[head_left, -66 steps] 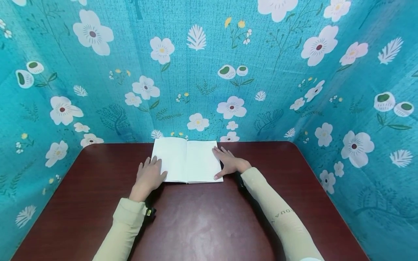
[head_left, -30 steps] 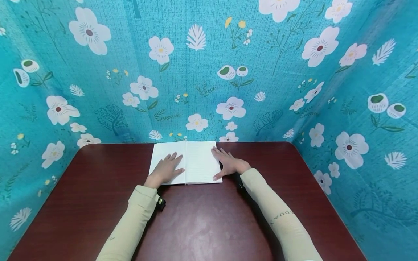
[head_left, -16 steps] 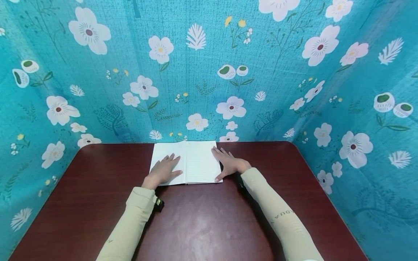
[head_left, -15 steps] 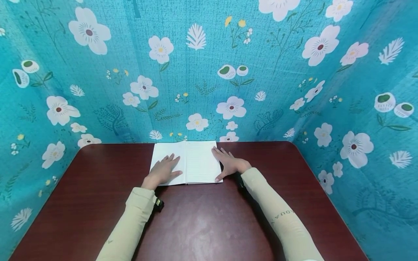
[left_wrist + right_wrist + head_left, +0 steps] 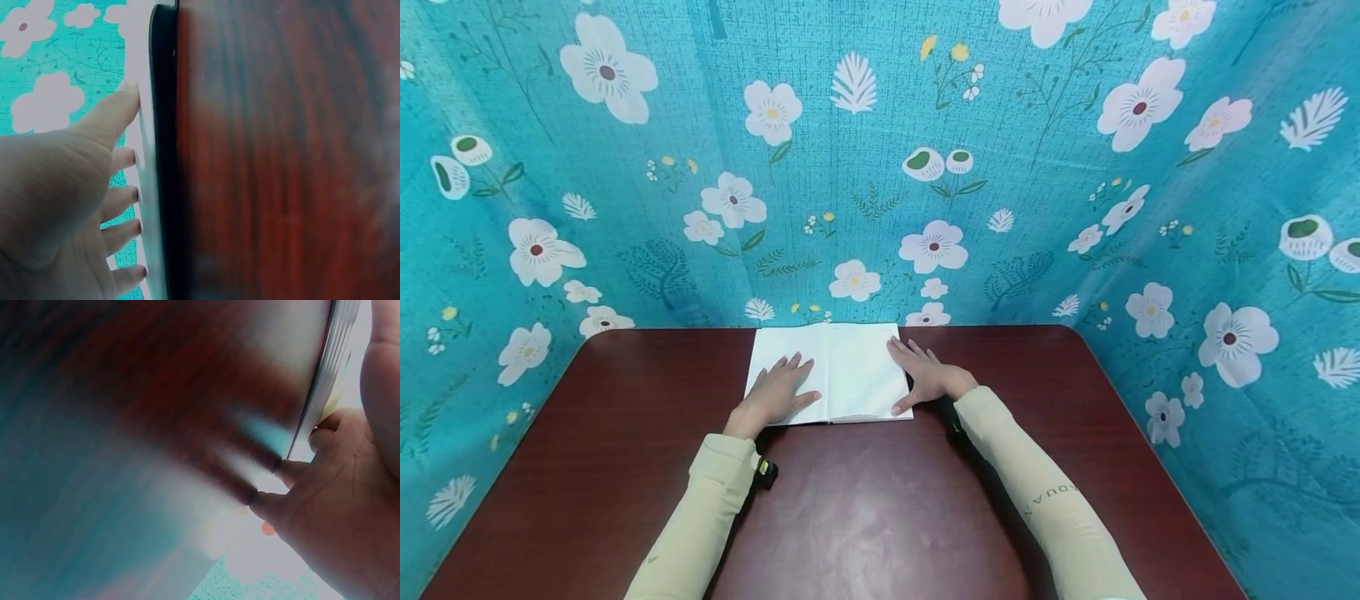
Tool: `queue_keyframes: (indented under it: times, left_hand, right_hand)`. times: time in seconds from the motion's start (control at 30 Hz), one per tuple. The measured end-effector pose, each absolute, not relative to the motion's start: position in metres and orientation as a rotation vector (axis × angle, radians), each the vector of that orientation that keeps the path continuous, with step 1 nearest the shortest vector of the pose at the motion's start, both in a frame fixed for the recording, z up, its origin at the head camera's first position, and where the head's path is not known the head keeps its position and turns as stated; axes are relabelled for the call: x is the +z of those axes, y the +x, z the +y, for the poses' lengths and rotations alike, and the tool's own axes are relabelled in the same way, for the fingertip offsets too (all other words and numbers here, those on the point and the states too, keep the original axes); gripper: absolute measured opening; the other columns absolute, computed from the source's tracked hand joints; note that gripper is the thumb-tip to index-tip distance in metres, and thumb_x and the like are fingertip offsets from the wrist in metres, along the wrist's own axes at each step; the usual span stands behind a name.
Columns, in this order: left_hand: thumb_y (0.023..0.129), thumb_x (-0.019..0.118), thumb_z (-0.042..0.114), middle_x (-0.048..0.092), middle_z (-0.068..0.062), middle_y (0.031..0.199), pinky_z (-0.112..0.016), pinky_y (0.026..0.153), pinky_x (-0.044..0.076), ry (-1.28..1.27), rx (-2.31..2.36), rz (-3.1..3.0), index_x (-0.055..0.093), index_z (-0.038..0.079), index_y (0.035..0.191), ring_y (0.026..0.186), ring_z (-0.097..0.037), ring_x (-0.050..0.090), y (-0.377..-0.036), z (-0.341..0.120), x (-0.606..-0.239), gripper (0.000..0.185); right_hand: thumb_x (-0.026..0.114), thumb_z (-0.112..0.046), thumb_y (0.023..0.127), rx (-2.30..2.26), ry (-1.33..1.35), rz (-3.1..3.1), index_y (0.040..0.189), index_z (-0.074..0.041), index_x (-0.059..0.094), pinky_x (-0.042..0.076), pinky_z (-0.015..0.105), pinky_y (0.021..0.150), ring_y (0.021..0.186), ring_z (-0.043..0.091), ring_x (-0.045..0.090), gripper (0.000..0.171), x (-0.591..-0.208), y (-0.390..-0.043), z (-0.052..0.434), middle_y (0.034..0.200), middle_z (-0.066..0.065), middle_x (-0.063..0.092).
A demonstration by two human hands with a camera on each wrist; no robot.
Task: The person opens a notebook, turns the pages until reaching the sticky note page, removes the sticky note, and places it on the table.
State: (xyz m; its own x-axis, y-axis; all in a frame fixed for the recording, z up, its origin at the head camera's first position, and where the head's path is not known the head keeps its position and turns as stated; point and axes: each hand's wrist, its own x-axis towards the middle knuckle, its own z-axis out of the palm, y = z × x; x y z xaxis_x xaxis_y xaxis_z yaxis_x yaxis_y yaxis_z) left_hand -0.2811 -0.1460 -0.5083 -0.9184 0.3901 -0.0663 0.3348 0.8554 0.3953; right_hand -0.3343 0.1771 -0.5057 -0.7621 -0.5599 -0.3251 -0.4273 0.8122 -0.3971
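Notebook (image 5: 863, 367) lies opened just below mid-frame, by the surface's (image 5: 865, 517) far edge. Left hand (image 5: 773, 395) rests spread on the left page, right hand (image 5: 928, 377) at its right edge, neither grasping; light, even pressure should hold pages flat.

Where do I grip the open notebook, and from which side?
Probably pinch the notebook by its right edge, from the right: it lies open, that edge is straight with the right hand on it; the left hand lies on the left page.
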Motion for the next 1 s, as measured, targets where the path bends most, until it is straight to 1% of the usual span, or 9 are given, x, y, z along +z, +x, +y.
queue_keyframes:
  times: [0.13, 0.23, 0.37, 0.53, 0.7, 0.83, 1.0]
  left_hand:
    - [0.103, 0.059, 0.033, 0.032, -0.027, 0.161, -0.069, 0.116, 0.025, 0.625, 0.629, 2.892, 0.043, 0.001, 0.153, 0.149, -0.051, 0.026, -0.277, -0.143, -0.509, 0.061]
    - [0.103, 0.06, 0.027, 0.036, -0.027, 0.159, -0.067, 0.115, 0.029, 0.713, 0.647, 2.894, 0.048, -0.001, 0.15, 0.147, -0.051, 0.03, -0.274, -0.139, -0.506, 0.056]
    - [0.103, 0.06, 0.024, 0.04, -0.027, 0.156, -0.065, 0.116, 0.03, 0.803, 0.644, 2.879, 0.053, -0.001, 0.146, 0.146, -0.05, 0.033, -0.269, -0.128, -0.498, 0.051]
    - [0.103, 0.06, 0.027, 0.042, -0.025, 0.156, -0.058, 0.119, 0.03, 0.884, 0.612, 2.865, 0.057, -0.001, 0.143, 0.147, -0.045, 0.036, -0.263, -0.11, -0.493, 0.049]
    - [0.101, 0.064, 0.034, 0.046, -0.024, 0.153, -0.049, 0.12, 0.033, 1.0, 0.548, 2.896, 0.065, -0.001, 0.134, 0.144, -0.041, 0.042, -0.26, -0.092, -0.492, 0.048]
    - [0.096, 0.07, 0.038, 0.048, -0.022, 0.153, -0.048, 0.119, 0.034, 1.036, 0.467, 2.921, 0.069, 0.001, 0.13, 0.145, -0.038, 0.042, -0.257, -0.083, -0.492, 0.05]
    - [0.093, 0.075, 0.036, 0.049, -0.018, 0.154, -0.05, 0.118, 0.036, 1.082, 0.384, 2.972, 0.071, 0.005, 0.128, 0.147, -0.034, 0.04, -0.256, -0.079, -0.494, 0.047]
  right_hand:
    - [0.081, -0.063, 0.077, -0.424, -0.753, 2.555, 0.164, -0.01, -0.004, 0.001, 0.065, 0.123, 0.157, 0.039, -0.011, 0.132, -0.505, -0.333, 0.177, 0.172, 0.008, -0.008]
    - [0.081, -0.062, 0.078, -0.424, -0.75, 2.556, 0.164, -0.011, -0.003, 0.0, 0.064, 0.123, 0.157, 0.038, -0.011, 0.131, -0.503, -0.334, 0.176, 0.172, 0.006, -0.008]
    - [0.081, -0.061, 0.078, -0.422, -0.744, 2.555, 0.164, -0.011, -0.003, 0.0, 0.064, 0.123, 0.157, 0.037, -0.011, 0.131, -0.502, -0.335, 0.176, 0.172, 0.006, -0.008]
    - [0.08, -0.062, 0.078, -0.41, -0.745, 2.558, 0.164, -0.01, -0.002, 0.001, 0.065, 0.123, 0.157, 0.039, -0.01, 0.131, -0.505, -0.336, 0.177, 0.172, 0.008, -0.007]
    - [0.081, -0.061, 0.078, -0.406, -0.744, 2.565, 0.164, -0.008, -0.002, 0.002, 0.065, 0.123, 0.157, 0.039, -0.009, 0.13, -0.505, -0.335, 0.178, 0.172, 0.009, -0.006]
    - [0.081, -0.062, 0.078, -0.408, -0.743, 2.559, 0.164, -0.009, -0.003, 0.002, 0.064, 0.123, 0.157, 0.038, -0.01, 0.131, -0.505, -0.336, 0.178, 0.172, 0.009, -0.007]
    - [0.079, -0.064, 0.077, -0.39, -0.749, 2.556, 0.164, -0.011, -0.004, 0.002, 0.064, 0.123, 0.157, 0.036, -0.011, 0.132, -0.506, -0.336, 0.178, 0.172, 0.007, -0.009]
